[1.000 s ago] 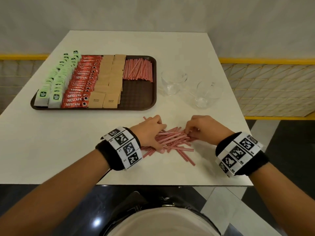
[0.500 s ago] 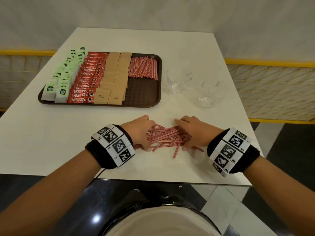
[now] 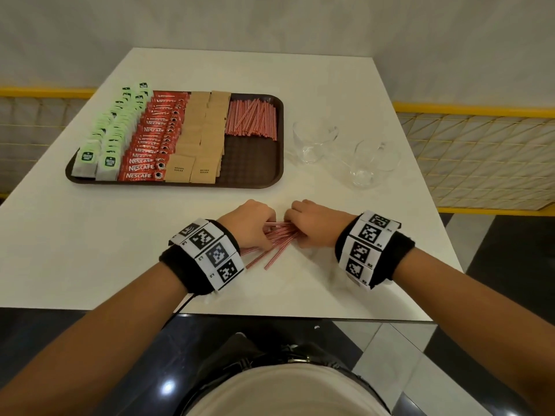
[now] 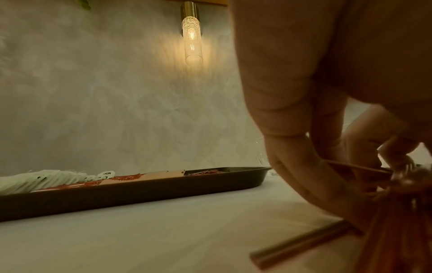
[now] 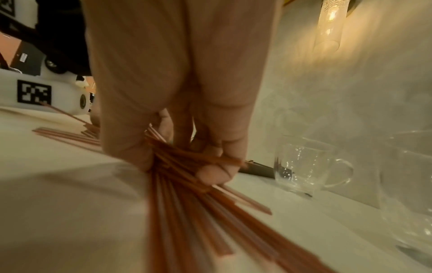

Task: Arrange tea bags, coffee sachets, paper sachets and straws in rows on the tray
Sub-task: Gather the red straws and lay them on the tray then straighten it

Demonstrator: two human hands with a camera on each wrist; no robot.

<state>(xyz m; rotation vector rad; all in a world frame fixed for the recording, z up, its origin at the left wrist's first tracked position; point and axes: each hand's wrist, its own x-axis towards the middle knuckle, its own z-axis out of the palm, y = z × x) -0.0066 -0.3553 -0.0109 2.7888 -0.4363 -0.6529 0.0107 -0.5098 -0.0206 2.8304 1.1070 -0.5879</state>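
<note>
A brown tray [image 3: 252, 178] sits in the upper left of the head view on the white table [image 3: 90, 250]. It holds, from left to right, rows of green-tagged tea bags [image 3: 111, 136], red Nescafé coffee sachets [image 3: 153, 142], brown sugar sachets [image 3: 198, 139] and a laid-out batch of red-and-white striped straws [image 3: 250, 118]; the tray's lower right part is bare. Just right of the tray stand two clear glass mugs [image 3: 313, 142], one nearer the frame's right edge [image 3: 372, 163]. A lit glass wall lamp [image 4: 192, 37] hangs at the top of the left wrist view.

Low in the middle of the head view, a loose bundle of striped straws [image 3: 277, 238] lies on the table between both hands, below the tray. The left hand [image 3: 249, 226] curls its fingers [image 4: 304, 170] down over the bundle's left end, and the right hand [image 3: 315, 223] closes over the right end. In the right wrist view the right thumb and fingers [image 5: 217, 173] pinch a fan of straws against the table, with more spreading out toward the lower frame. The left fingertips are blurred and partly hidden, so they seem to grip the straws rather than just press them. A few straws poke out below the left hand, loose on the table.
</note>
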